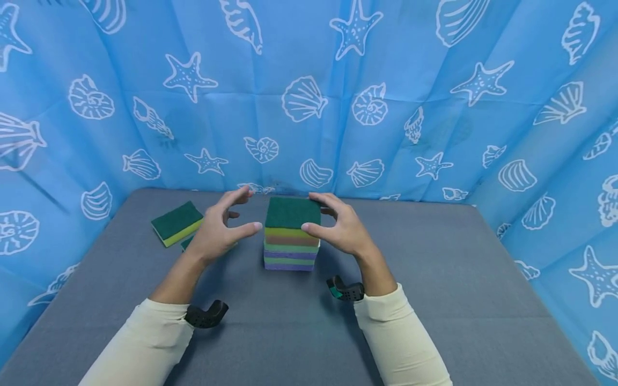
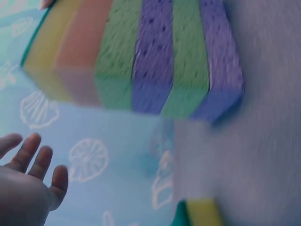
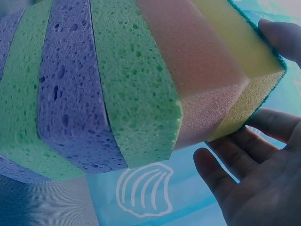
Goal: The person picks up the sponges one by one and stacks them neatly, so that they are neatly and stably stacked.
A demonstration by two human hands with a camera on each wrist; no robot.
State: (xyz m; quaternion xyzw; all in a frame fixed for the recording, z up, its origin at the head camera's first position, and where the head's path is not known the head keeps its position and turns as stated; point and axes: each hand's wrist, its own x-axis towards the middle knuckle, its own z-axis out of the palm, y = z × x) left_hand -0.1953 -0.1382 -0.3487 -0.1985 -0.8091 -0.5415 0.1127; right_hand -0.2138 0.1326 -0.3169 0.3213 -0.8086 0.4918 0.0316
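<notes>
Hands: left hand (image 1: 217, 230) spread, beside sponge stack (image 1: 292, 236); right hand (image 1: 338, 228) spread, fingertips at top sponge.
Hidden: second loose sponge (image 1: 186, 244) mostly behind left hand.
Blur: left wrist view smeared.

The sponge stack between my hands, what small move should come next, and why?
Probably draw both hands back slowly. The sponge stack stands upright on the grey table. The left hand is open and apart from it; the right hand is open with fingertips at its top edge, so a quick pull could tip it.
</notes>
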